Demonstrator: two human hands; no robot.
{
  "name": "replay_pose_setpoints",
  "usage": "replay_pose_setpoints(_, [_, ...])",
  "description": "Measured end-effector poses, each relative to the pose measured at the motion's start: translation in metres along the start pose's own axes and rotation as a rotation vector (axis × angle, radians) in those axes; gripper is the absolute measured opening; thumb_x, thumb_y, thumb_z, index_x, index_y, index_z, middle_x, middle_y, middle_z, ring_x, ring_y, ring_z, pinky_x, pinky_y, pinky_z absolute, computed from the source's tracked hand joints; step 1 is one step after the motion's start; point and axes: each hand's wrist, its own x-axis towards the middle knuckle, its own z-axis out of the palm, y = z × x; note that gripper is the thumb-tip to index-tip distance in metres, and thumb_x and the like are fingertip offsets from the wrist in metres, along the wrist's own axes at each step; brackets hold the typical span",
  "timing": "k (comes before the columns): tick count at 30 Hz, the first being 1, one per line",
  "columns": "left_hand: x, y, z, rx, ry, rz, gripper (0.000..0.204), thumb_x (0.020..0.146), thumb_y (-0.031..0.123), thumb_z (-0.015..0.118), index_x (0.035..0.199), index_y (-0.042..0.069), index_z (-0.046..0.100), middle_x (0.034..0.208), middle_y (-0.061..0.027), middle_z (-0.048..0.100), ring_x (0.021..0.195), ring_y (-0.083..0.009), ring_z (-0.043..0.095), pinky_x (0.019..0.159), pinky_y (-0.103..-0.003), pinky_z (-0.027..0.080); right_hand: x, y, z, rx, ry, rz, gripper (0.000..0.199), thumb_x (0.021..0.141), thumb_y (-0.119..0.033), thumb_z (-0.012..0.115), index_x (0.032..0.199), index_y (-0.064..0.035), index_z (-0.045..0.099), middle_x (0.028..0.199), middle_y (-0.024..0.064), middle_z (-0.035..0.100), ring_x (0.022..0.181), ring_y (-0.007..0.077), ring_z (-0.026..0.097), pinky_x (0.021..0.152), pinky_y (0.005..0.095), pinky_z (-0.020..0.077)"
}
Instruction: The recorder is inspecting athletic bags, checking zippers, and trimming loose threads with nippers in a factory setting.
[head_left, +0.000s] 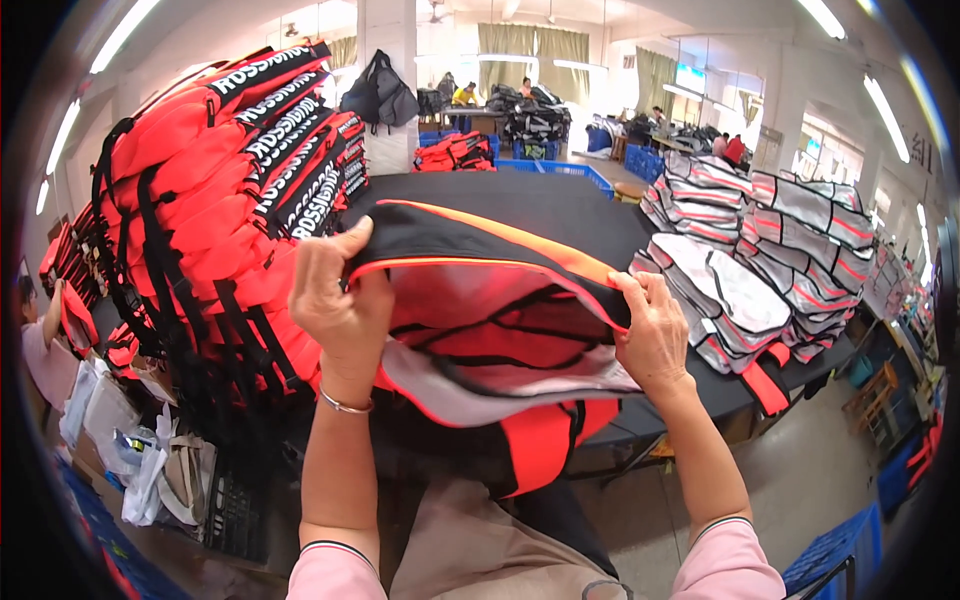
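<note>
Between my hands a red and black fabric bag (470, 235) is stretched with its mouth wide, showing a pale grey lining and black-bound seams inside. My left hand (340, 295) pinches the black upper edge at one corner, thumb on top. On the opposite corner, my right hand (650, 325) grips the edge beside an orange strip. A wide red strap (535, 450) hangs from the bag's lower side, over the near edge of the black table (590, 205).
To the left rises a tall stack of red bags (185, 220) with dangling black straps. Grey-lined pieces (730, 290) lie piled on the right. Blue crates (560, 177) stand beyond the table. A person (50, 340) is at the far left; others work farther back.
</note>
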Motion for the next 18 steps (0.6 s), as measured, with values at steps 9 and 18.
replay_pose_setpoints(9, [0.059,0.028,-0.021,-0.017,-0.228,0.185,0.027,0.065,-0.009,0.060,0.089,0.000,0.069,0.073,-0.0100,0.056,0.065,-0.0271,0.059,0.058,-0.035,0.048,0.029,0.076,-0.024,0.419,0.165,0.239,0.029,0.084,0.000,0.060,0.111,-0.0004,0.067,0.107,0.0187,0.070,0.104,0.0331,0.067,0.091,0.0363,0.0509])
replay_pose_setpoints(18, [0.164,0.040,-0.021,0.250,-0.791,0.076,0.027,0.078,0.002,0.065,0.105,0.003,0.066,0.099,-0.0164,0.068,0.083,-0.0259,0.064,0.074,-0.034,0.050,0.144,0.093,-0.142,0.362,-0.477,0.161,0.016,0.091,-0.016,0.064,0.091,-0.0021,0.070,0.060,-0.0016,0.054,0.051,0.0068,0.051,0.047,0.0277,0.0422])
